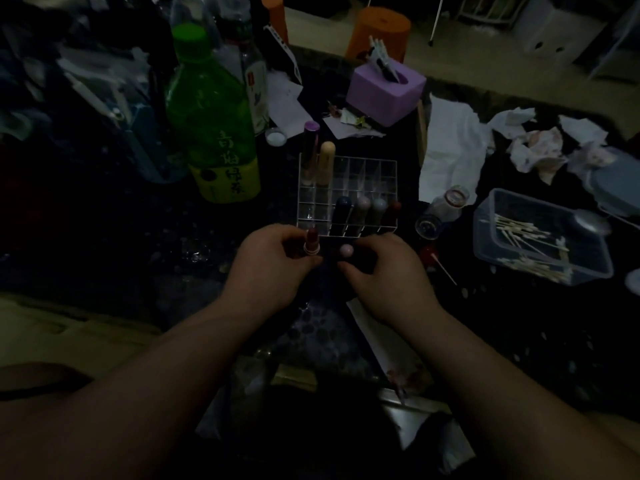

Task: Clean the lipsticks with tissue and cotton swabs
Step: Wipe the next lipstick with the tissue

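Observation:
My left hand (270, 268) holds an uncapped dark red lipstick (311, 241) upright just in front of the clear grid organizer (346, 195). My right hand (388, 275) grips a dark cap with a pale rounded top (346, 251), a short gap to the right of the lipstick. Several capped lipsticks (367, 211) stand in the organizer's front row, and two taller tubes (320, 157) stand in its back left corner. A used cotton swab (443, 268) lies right of my right hand. Crumpled stained tissues (540, 150) sit at the back right.
A clear plastic box (540, 237) of cotton swabs stands at the right, with a small jar (446, 209) beside it. A purple tissue box (386, 91) is behind the organizer. A green bottle (214, 119) and clutter fill the left. The scene is dim.

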Demonstrator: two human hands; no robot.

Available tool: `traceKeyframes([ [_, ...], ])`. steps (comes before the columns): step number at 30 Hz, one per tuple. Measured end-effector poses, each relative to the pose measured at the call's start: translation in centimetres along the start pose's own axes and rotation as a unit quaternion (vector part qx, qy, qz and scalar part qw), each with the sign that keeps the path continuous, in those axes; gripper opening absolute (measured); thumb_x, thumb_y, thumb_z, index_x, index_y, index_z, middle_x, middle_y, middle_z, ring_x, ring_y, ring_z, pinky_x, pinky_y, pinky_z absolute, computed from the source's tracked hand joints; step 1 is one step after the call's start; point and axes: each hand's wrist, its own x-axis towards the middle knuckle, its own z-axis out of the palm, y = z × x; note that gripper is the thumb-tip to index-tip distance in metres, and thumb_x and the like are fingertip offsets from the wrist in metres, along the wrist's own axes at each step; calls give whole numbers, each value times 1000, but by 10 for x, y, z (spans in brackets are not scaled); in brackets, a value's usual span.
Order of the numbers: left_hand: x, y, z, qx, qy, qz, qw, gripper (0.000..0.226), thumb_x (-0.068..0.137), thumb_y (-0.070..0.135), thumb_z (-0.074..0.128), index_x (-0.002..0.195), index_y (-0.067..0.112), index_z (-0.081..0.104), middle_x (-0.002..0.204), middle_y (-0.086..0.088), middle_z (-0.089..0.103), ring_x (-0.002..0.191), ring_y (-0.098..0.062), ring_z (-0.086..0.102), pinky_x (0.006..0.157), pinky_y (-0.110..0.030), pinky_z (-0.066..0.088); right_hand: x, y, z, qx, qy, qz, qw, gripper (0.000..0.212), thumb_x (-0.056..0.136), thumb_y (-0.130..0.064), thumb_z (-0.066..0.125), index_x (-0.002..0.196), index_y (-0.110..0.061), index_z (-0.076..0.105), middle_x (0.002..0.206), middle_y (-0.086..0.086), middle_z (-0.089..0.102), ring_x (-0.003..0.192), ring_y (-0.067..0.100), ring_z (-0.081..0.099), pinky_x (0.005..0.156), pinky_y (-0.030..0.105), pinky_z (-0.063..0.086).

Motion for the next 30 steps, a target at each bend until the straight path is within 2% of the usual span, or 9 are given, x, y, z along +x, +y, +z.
traceKeyframes([
  [5, 2, 0, 6, 24, -1, 16, 1000, 21, 79, 19, 83, 98, 23, 76, 76, 22, 63, 71, 12, 59, 63, -2, 44, 2, 1, 2, 22, 20, -22, 999, 17, 88, -36, 69, 95, -23, 76, 88, -4, 58, 88, 13, 55, 74, 27, 45],
  [12, 3, -5, 10, 75, -4, 12, 997, 21, 79, 25, 83, 98, 24, 74, 85, 14, 66, 77, 3, 61, 63, -4, 38, -6, 2, -35, 69, 29, -4, 997, 16, 86, -33, 69, 78, -22, 63, 78, -9, 58, 73, 3, 55, 61, 11, 38],
  [17, 1, -3, 6, 112, -12, 0, 994, 37, 73, 30, 87, 106, 23, 72, 98, 6, 65, 83, -1, 59, 65, -6, 35, -25, 5, -52, 92, -29, 24, 995, 15, 85, -31, 70, 76, -22, 61, 71, -6, 64, 68, 6, 60, 56, 16, 46],
  [20, -12, 9, -7, 138, -23, -53, 989, 37, 72, 40, 86, 92, 21, 62, 85, 9, 63, 70, 2, 55, 56, -12, 36, -37, 5, -61, 89, -56, 5, 994, 16, 84, -39, 68, 75, -27, 61, 65, -4, 63, 60, 7, 59, 53, 21, 48],
  [22, -30, 18, -16, 88, -29, -92, 991, 39, 75, 46, 82, 74, 15, 58, 64, 7, 58, 53, -5, 51, 49, -23, 37, -48, 5, -65, 106, -79, -23, 991, 19, 86, -44, 65, 76, -28, 62, 64, -3, 63, 56, 10, 59, 53, 27, 49],
  [23, -42, 22, -18, 12, -58, -105, 993, 41, 76, 46, 80, 66, 14, 56, 55, 4, 53, 46, -8, 47, 47, -25, 37, -54, 5, -66, 116, -90, -40, 988, 19, 87, -44, 65, 77, -28, 63, 64, -3, 63, 56, 10, 60, 51, 27, 48],
  [25, -66, 37, -19, -148, -163, -133, 966, 41, 73, 48, 79, 62, 14, 59, 51, 1, 50, 42, -9, 46, 42, -24, 37, -65, 3, -66, 117, -97, -76, 985, 20, 89, -44, 66, 78, -27, 64, 66, -9, 61, 59, 9, 59, 52, 20, 43],
  [27, -78, 44, -10, -192, -254, -108, 942, 36, 69, 55, 83, 75, 21, 70, 66, -1, 68, 53, -14, 60, 49, -30, 46, -72, 2, -65, 113, -89, -106, 984, 16, 88, -41, 69, 81, -27, 66, 70, -18, 58, 65, 4, 57, 58, 14, 39],
  [30, -74, 51, 7, -186, -273, -73, 941, 29, 72, 46, 81, 90, 25, 75, 86, -7, 76, 68, -22, 70, 62, -33, 55, -74, 6, -64, 109, -64, -134, 983, 10, 85, -31, 72, 83, -21, 70, 73, -24, 51, 70, -2, 52, 63, 13, 37],
])
